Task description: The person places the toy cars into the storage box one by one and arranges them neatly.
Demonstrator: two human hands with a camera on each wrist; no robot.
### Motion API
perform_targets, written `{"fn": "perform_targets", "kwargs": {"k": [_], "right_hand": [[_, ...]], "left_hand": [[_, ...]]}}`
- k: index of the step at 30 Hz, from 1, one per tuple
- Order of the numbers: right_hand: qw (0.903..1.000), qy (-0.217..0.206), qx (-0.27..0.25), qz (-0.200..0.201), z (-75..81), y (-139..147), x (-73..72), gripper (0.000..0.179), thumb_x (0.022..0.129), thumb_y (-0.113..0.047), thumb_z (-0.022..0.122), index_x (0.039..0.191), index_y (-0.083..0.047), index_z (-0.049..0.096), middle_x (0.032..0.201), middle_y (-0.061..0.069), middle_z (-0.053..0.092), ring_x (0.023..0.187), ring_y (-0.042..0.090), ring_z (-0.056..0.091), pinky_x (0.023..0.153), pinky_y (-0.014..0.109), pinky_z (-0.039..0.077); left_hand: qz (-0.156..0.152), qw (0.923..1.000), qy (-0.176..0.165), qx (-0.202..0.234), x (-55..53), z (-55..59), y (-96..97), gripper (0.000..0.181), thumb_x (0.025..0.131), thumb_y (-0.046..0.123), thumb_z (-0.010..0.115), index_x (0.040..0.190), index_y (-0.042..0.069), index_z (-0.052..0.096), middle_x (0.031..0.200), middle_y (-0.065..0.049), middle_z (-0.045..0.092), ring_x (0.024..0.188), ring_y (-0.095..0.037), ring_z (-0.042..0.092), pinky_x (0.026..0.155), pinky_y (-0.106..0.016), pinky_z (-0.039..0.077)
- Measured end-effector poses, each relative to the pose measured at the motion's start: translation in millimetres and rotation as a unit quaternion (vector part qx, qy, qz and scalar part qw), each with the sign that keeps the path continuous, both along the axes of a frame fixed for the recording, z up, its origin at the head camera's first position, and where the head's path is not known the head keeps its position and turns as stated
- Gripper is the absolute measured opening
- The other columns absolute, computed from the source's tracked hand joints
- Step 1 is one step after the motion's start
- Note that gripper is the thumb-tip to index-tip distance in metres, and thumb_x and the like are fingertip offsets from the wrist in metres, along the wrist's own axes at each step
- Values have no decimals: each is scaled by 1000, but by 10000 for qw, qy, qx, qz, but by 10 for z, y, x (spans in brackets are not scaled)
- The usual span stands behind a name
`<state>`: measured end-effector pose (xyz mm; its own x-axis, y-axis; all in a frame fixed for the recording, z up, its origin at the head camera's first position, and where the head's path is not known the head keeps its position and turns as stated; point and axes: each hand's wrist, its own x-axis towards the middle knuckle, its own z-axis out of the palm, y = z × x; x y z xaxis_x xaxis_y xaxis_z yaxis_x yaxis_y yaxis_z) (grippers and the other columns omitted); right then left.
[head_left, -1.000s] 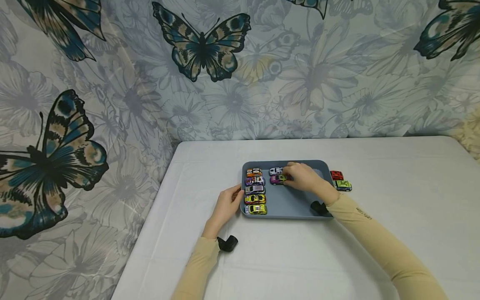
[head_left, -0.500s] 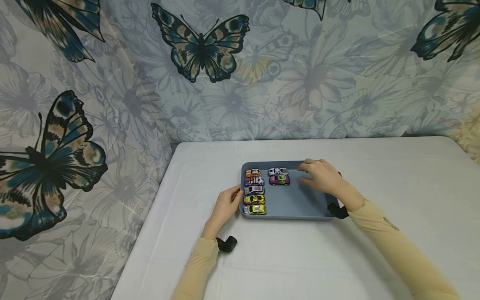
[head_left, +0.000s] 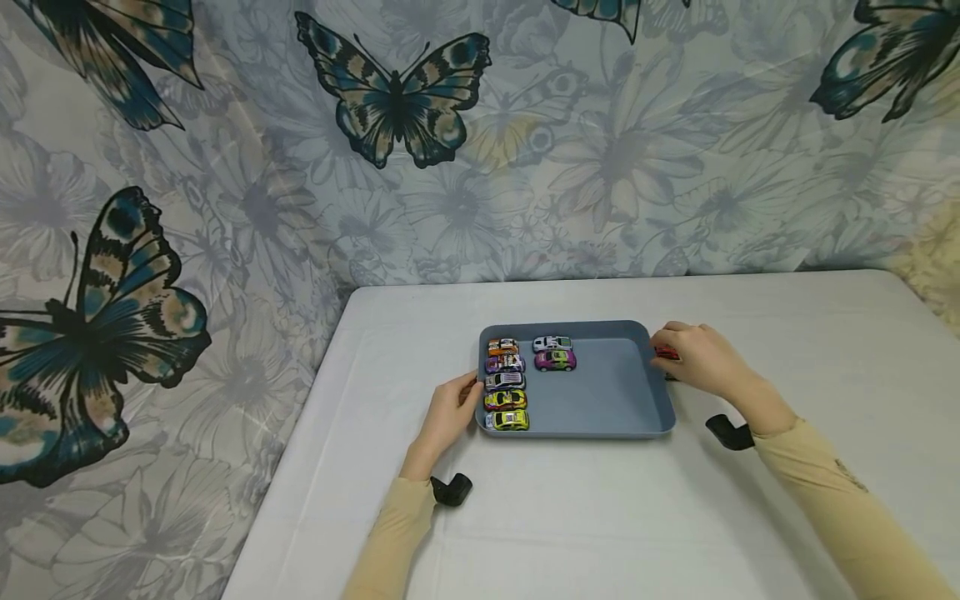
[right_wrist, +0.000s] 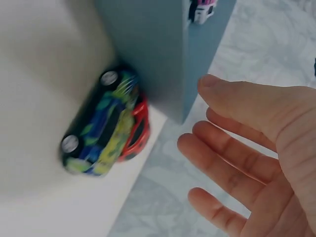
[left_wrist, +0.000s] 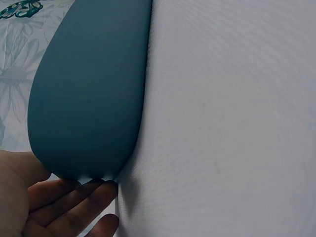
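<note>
My left hand [head_left: 446,408] touches the left end of a blue-grey tray [head_left: 607,396]; in the left wrist view its fingertips [left_wrist: 106,190] lie against the tray's outer wall. Beyond the tray's right edge, my right hand [head_left: 701,358] reaches over a red toy car [head_left: 667,352]. The right wrist view shows its thumb and fingers spread, with nothing between them. A yellow-green and blue toy car [right_wrist: 98,128] sits close beside the red one on the cloth; in the head view the hand mostly hides it.
Several toy cars form a column at the tray's left, among them a yellow one [head_left: 506,400]. A silver car [head_left: 552,342] and a purple-green car [head_left: 555,360] start a second column. White cloth [head_left: 570,517] covers the table, and a butterfly-patterned curtain [head_left: 525,208] hangs behind.
My right hand has left the purple-green car in the tray and moved right, past the tray's edge, to the red car. The left hand stays at the tray's left end.
</note>
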<state>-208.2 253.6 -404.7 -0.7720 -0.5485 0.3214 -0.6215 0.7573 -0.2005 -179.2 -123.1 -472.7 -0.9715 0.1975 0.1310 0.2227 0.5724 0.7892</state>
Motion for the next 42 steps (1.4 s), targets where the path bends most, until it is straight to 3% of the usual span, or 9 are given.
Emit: {"fn": "perform_targets", "kwargs": {"k": [6,11,23,32,42], "right_hand": [[9999,-87,24,-146,-60,134,22,19,70,-4,78,85,-1,68,79,8,61,55,13,51,49,30,42],[9995,-129,40,-285,-99,226,34,18,71,-4,77,86,0,68,80,10,61,62,23,58,54,39,47],[9948,-780,267,-593,-197,382,25,24,72,-5,76,93,3,68,87,13,63,74,29,60,63,44,50],[9904,-1280,49,-518,-236,403,9,22,74,-2,73,93,6,65,87,12,62,79,30,60,69,46,50],[9930,-1134,-86,-331,-265,427,9,21,73,0,74,91,5,66,86,10,62,77,29,60,68,44,50]], "left_hand": [[4,10000,-19,-22,7,-1,-4,38,98,18,49,129,-4,51,111,-16,64,94,-18,63,79,-25,52],[-28,10000,31,-29,7,3,-9,39,98,20,49,128,-5,52,109,-16,65,91,-17,63,77,-25,53],[-87,9998,181,60,7,15,-6,37,97,16,49,126,-8,52,109,-19,64,93,-21,64,78,-26,53],[-105,9996,232,123,19,13,-4,37,97,14,49,126,-10,51,110,-21,63,94,-23,64,79,-27,53],[-135,9996,215,134,10,11,-8,37,97,13,49,126,-9,52,110,-20,63,94,-22,64,79,-26,53]]}}
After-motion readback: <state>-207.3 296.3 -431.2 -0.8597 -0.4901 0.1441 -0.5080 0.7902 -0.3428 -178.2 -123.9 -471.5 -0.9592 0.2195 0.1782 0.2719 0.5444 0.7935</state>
